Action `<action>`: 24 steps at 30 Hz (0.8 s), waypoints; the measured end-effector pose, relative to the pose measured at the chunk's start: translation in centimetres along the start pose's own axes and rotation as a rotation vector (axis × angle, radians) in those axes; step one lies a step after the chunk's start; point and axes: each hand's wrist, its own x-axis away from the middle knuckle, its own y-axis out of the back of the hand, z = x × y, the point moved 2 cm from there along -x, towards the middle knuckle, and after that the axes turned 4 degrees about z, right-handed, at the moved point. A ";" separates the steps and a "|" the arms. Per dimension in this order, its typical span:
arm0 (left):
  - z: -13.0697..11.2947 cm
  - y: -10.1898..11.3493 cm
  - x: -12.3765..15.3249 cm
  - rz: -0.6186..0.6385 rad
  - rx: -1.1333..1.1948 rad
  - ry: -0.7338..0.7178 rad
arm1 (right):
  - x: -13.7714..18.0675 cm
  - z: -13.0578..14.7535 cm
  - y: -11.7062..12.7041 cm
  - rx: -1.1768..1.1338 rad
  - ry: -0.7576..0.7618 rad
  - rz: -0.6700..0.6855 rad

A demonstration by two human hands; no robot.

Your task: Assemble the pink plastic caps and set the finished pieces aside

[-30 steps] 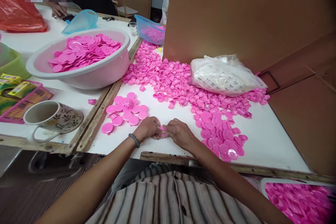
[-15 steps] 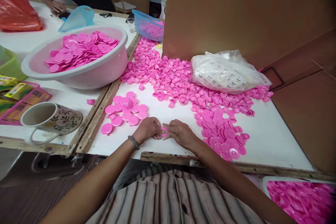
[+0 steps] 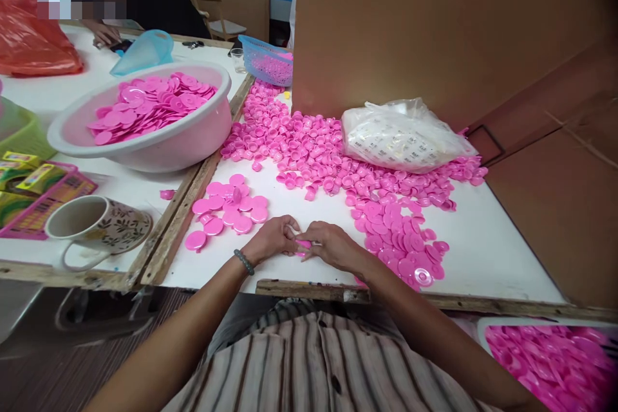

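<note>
A: Where are the hands?
B: Both at the near edge of the table (image 3: 483,264). My left hand (image 3: 269,242) and right hand (image 3: 332,246) meet fingertip to fingertip, pinching one pink piece (image 3: 304,244) between them, low over the tabletop.
A: One part or two pressed together?
B: Can't tell, my fingers cover most of it.
A: How much looks done?
B: Not much on my side, I'd say. There's a small batch (image 3: 232,206) of flat discs laid out just left of my left hand. The basin (image 3: 145,151) on the next table is heaped with the same discs, but I can't tell whose those are.
A: And what's left?
B: Plenty, by my reckoning. A heap of caps (image 3: 299,141) runs across the back of the table up to the bag (image 3: 400,135), and loose discs (image 3: 400,241) lie just right of my right hand. The tub (image 3: 545,360) down by my right elbow is full of pink parts too
</note>
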 end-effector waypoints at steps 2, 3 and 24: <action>0.0 -0.2 0.0 -0.020 -0.010 0.030 | -0.5 -0.3 -0.1 -0.035 -0.026 0.033; -0.1 -0.2 -0.1 -0.041 -0.007 0.053 | -0.7 -0.6 -0.3 -0.070 -0.050 0.045; -3.7 4.8 4.2 -0.800 -1.014 -0.198 | 2.3 -5.0 6.1 0.402 -0.484 -0.439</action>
